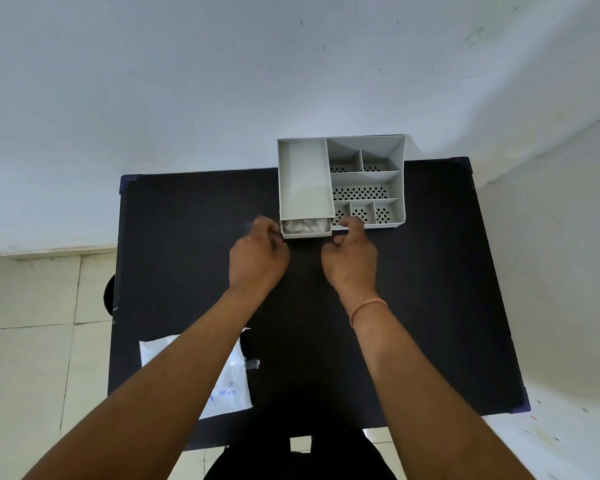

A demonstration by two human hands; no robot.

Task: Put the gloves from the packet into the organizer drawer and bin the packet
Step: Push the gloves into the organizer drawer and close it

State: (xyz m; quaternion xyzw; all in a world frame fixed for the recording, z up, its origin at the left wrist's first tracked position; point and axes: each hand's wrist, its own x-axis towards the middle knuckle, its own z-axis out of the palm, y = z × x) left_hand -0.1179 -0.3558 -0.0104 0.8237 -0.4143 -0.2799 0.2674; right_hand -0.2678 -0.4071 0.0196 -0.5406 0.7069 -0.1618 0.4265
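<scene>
left hand (258, 254) curled, fingertips at drawer's left corner, grip unclear | right hand (350, 252) loosely curled, holding nothing, by right corner | drawer (306, 227) slightly out of organizer (342, 181) at tabletop's far edge, gloves (305, 224) inside | packet (222, 382) near left corner | advice: push both corners evenly, tuck gloves clear of front lip.

I am looking down at a black table (413, 306) with a grey organizer (340, 181) standing at its far edge against a white wall (222, 81). Its drawer (306, 229) is sticking out slightly at the front left, with crumpled white gloves (305, 224) showing inside. My left hand (258, 254) is curling its fingers at the drawer's left corner, and my right hand (350, 254) is hovering half-curled by the right corner, an orange band (368, 308) on its wrist. The white packet (222, 382) is lying flat near the table's front left, partly under my left forearm.
</scene>
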